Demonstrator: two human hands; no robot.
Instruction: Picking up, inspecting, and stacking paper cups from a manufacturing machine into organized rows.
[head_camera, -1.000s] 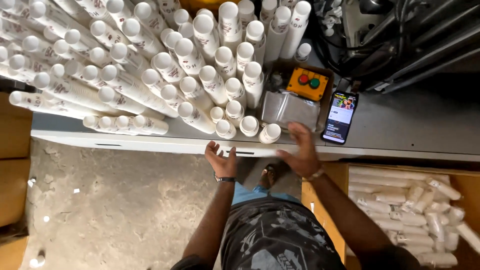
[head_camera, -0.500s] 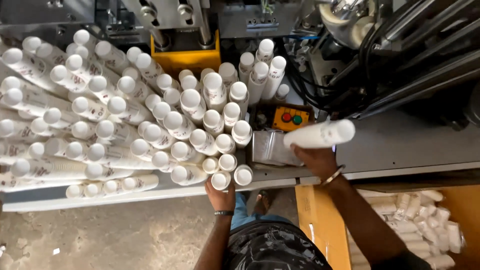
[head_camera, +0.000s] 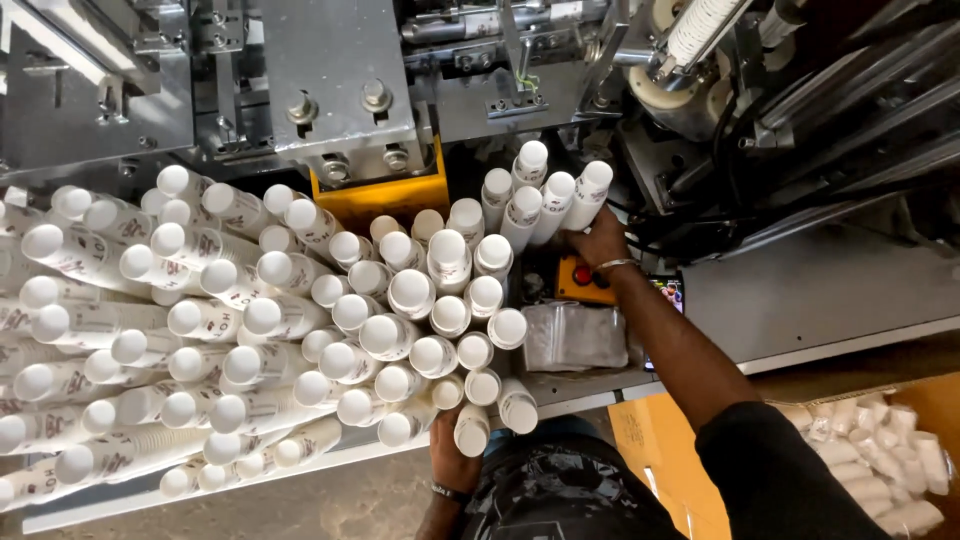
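Observation:
Many long stacks of white paper cups (head_camera: 250, 330) lie packed together on a metal table (head_camera: 800, 300), their round ends facing me. My right hand (head_camera: 598, 240) reaches to the back and grips the lower end of one cup stack (head_camera: 588, 192), which leans among a few upright stacks beside the machine. My left hand (head_camera: 452, 462) sits low at the table's front edge. It touches the end of a stack (head_camera: 471, 430) that juts over the edge. Its fingers are hidden behind that stack.
A grey metal machine (head_camera: 330, 90) with a yellow part (head_camera: 385, 200) fills the back. An orange box with a red button (head_camera: 582, 277), a phone (head_camera: 668, 296) and folded clear plastic (head_camera: 575, 335) lie right of the stacks. A cardboard box of cup stacks (head_camera: 880, 450) stands lower right.
My right hand picked a cup stack up off the table's front, lifted it, and carried it to the back beside the machine. My view shifted up. The left hand stayed at the front edge.

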